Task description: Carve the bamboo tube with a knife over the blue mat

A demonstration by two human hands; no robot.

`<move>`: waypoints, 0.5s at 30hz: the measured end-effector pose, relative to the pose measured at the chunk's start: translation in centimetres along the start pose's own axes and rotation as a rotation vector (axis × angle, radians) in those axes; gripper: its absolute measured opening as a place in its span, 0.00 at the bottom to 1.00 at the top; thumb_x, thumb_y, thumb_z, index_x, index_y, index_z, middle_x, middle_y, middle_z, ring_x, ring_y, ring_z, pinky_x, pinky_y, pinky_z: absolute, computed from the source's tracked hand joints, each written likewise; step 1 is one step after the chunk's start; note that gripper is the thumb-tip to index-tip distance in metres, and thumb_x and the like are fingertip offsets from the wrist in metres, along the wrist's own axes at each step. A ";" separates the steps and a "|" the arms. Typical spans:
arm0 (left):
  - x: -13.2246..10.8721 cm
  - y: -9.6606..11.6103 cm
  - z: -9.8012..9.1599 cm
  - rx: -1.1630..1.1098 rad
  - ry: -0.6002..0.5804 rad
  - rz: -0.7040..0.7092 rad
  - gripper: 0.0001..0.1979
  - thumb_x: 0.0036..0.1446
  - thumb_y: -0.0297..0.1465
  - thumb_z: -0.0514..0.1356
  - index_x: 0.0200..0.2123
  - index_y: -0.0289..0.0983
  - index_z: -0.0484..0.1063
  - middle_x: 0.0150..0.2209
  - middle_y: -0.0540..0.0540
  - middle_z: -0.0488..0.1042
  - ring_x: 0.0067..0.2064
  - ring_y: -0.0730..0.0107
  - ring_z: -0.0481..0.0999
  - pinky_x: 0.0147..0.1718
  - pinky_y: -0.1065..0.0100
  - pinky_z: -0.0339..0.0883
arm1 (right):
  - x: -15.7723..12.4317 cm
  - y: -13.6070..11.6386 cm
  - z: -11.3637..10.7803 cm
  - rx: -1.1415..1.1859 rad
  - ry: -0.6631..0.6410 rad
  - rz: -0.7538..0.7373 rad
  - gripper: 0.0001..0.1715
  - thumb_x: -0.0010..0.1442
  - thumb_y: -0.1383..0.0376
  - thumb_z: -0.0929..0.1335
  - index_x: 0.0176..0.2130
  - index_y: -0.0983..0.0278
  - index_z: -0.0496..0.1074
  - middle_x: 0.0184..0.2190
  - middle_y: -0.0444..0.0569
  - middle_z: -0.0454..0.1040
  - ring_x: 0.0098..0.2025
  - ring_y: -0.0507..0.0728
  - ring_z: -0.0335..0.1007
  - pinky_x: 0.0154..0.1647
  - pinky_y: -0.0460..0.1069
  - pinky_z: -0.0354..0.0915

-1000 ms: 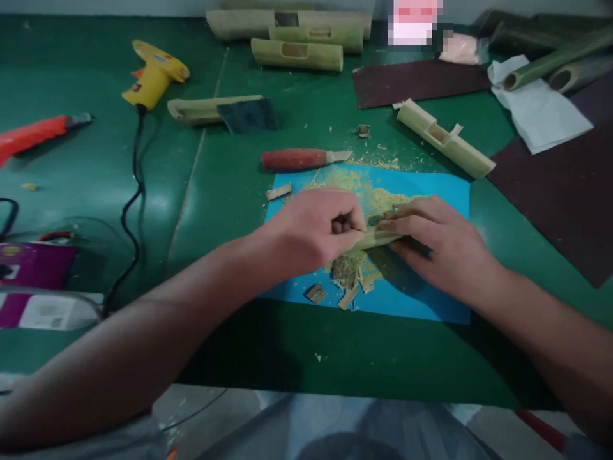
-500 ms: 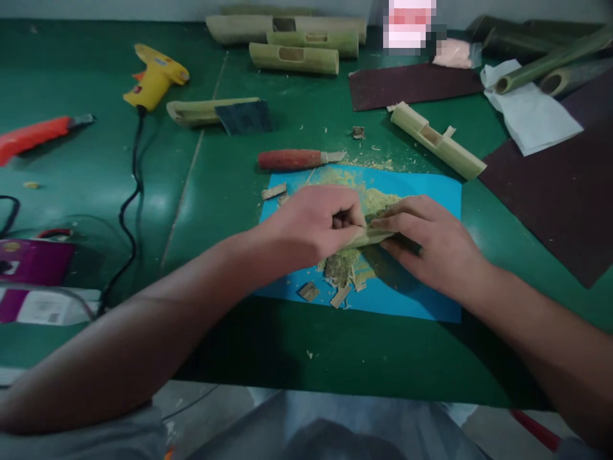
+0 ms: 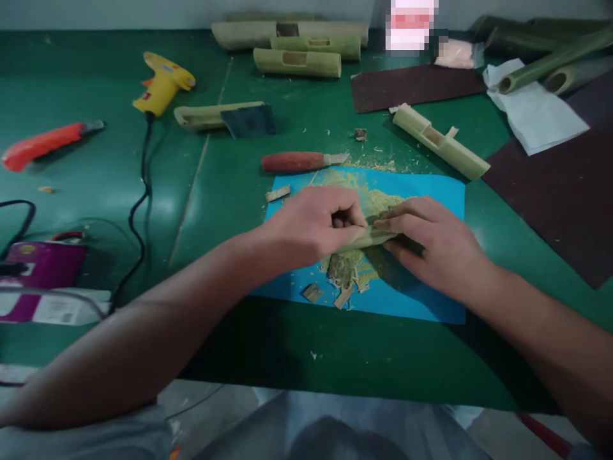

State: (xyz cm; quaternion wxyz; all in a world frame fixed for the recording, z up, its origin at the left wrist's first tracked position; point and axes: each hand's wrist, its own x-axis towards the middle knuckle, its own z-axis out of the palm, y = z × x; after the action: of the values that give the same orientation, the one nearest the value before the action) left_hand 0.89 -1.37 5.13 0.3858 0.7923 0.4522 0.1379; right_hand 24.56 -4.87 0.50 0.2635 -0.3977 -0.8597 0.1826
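Over the green table I watch the blue sheet, with my left hand and right hand above its middle. Both grips are closed on a slim bamboo piece over the sheet's middle, the left pinching it, the right holding its right end. Along the sheet's far edge I see a red-handled knife, and by its near edge, small wood chips.

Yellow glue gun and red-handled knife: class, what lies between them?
The head view shows a bamboo piece between the glue gun and the knife, with a dark sheet against its right part.
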 end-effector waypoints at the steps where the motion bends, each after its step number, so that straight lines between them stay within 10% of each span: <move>1: -0.2 -0.1 -0.4 0.011 -0.019 -0.021 0.06 0.56 0.31 0.61 0.29 0.37 0.76 0.29 0.51 0.74 0.32 0.72 0.71 0.31 0.70 0.61 | 0.0 0.0 0.0 0.006 -0.001 -0.002 0.13 0.66 0.68 0.67 0.48 0.57 0.76 0.46 0.53 0.77 0.50 0.64 0.72 0.49 0.61 0.68; 15: -0.4 -0.6 -0.1 -0.015 0.007 -0.072 0.06 0.57 0.34 0.62 0.29 0.38 0.75 0.29 0.49 0.75 0.32 0.71 0.71 0.31 0.69 0.64 | 0.0 0.3 -0.1 0.006 -0.035 -0.015 0.13 0.67 0.67 0.66 0.49 0.57 0.76 0.47 0.53 0.78 0.52 0.64 0.72 0.50 0.60 0.68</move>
State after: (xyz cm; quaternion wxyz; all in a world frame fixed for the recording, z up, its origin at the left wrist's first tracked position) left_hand 0.22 -1.47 4.77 0.3950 0.7721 0.4806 0.1300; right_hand 24.84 -4.67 0.45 0.2511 -0.3871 -0.8666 0.1899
